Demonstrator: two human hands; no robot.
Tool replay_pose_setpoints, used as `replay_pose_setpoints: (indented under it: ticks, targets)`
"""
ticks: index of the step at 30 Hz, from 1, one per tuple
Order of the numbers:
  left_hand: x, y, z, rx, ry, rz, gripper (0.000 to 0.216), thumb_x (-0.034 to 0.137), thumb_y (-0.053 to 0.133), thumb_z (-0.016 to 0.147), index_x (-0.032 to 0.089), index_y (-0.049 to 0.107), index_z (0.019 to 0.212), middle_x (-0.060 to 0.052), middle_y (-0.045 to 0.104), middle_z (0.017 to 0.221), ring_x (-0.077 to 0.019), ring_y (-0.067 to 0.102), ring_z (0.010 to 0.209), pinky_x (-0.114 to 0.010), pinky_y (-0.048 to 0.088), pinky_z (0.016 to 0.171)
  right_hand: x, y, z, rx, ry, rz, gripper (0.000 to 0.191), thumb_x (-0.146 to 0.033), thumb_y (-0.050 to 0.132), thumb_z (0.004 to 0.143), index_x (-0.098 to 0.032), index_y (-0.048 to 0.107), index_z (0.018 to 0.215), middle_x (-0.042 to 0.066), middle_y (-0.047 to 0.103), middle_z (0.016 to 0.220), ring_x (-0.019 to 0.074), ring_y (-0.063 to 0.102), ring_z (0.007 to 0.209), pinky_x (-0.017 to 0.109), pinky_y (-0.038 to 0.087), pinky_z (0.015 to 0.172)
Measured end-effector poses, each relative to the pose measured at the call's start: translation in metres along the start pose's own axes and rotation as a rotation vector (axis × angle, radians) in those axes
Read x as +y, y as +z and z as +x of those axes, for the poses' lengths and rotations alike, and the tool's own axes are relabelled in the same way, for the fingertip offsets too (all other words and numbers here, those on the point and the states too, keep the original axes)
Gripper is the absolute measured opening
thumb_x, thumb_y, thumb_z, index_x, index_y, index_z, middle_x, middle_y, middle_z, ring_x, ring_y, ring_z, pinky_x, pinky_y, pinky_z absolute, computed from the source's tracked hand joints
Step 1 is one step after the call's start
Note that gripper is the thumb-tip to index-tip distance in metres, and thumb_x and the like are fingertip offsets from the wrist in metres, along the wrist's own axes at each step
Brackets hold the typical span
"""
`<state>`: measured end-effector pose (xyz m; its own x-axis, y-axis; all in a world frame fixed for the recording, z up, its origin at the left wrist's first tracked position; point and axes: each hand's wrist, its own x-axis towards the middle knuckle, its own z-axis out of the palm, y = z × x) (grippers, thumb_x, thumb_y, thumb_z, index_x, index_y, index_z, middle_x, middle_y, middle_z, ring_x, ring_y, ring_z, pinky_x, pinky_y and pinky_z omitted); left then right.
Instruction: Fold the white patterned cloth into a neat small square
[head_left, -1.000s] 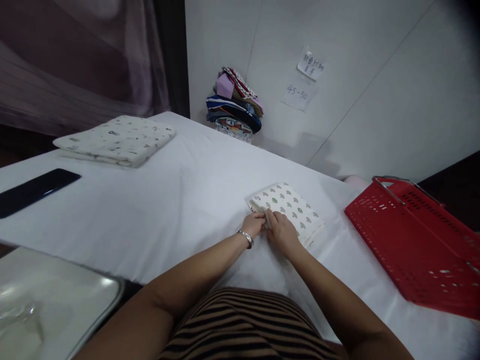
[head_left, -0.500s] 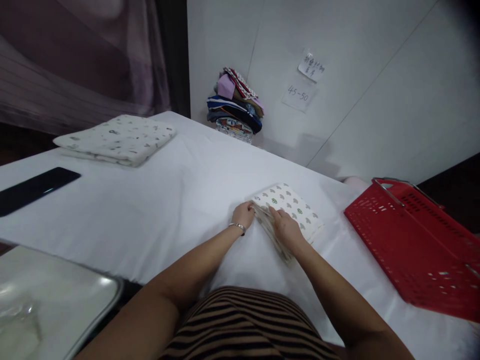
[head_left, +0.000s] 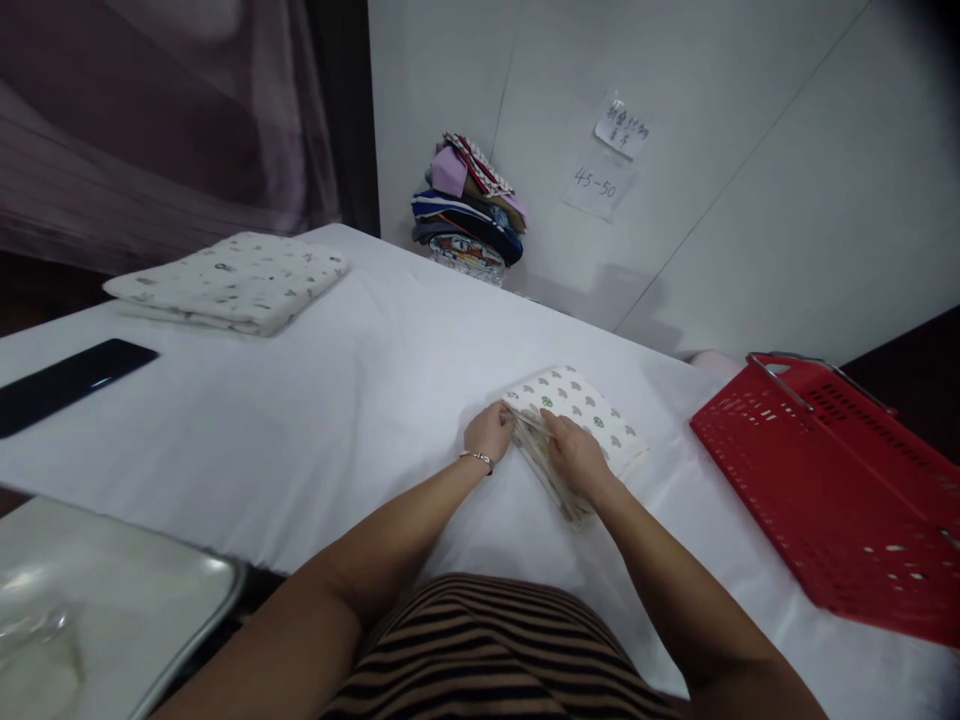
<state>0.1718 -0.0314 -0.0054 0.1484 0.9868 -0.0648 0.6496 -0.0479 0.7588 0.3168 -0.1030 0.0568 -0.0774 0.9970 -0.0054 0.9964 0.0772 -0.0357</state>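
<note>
A folded white cloth [head_left: 581,400] printed with grey and green shapes lies on the white-covered table in front of me. At its near left corner, my left hand [head_left: 489,432] is closed, pinching the edge of the layers. My right hand [head_left: 576,455] grips the near side of the same cloth, thumb and fingers at the fold, with several layers showing beneath it. Some of the right fingers are hidden by the fabric and the hand itself.
A second folded printed cloth [head_left: 232,283] lies at the far left, with a black phone [head_left: 79,382] nearer. On the right stands a red plastic basket [head_left: 832,490]. Stacked clothes [head_left: 469,205] rise behind the table. A pale tray-like surface [head_left: 97,590] occupies the lower left.
Both hands stay on the cloth. The layers at its near left edge are parted a little more, and the right hand has shifted only slightly.
</note>
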Motion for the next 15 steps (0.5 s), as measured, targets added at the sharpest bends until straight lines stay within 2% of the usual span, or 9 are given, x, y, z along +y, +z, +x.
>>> replay_pose_setpoints:
  ticks: [4, 9, 15]
  targets:
    - [0.002, 0.0, -0.001, -0.025, -0.023, -0.037, 0.019, 0.035, 0.054, 0.079, 0.023, 0.064, 0.089, -0.002, 0.068, 0.088, -0.0179, 0.061, 0.083, -0.025, 0.04, 0.066, 0.002, -0.001, 0.002, -0.01, 0.002, 0.003, 0.057, -0.013, 0.039, 0.08, -0.019, 0.036, 0.137, 0.009, 0.057, 0.114, 0.0194, 0.055, 0.095, 0.027, 0.04, 0.077]
    - [0.008, 0.001, 0.002, -0.055, -0.059, -0.153, 0.024, 0.04, 0.056, 0.077, 0.022, 0.067, 0.088, -0.004, 0.069, 0.089, -0.0184, 0.062, 0.083, -0.024, 0.042, 0.066, 0.004, -0.001, 0.002, -0.01, 0.004, 0.009, 0.056, -0.014, 0.038, 0.081, -0.02, 0.035, 0.137, 0.009, 0.057, 0.117, 0.0198, 0.055, 0.093, 0.028, 0.04, 0.076]
    - [0.019, 0.008, 0.004, -0.157, -0.239, -0.424, 0.022, 0.032, 0.059, 0.073, 0.016, 0.069, 0.084, -0.003, 0.068, 0.072, -0.0131, 0.06, 0.06, -0.021, 0.042, 0.052, 0.005, -0.003, 0.001, -0.005, 0.002, 0.025, 0.055, -0.015, 0.038, 0.082, -0.02, 0.035, 0.137, 0.008, 0.057, 0.116, 0.0193, 0.056, 0.094, 0.028, 0.04, 0.077]
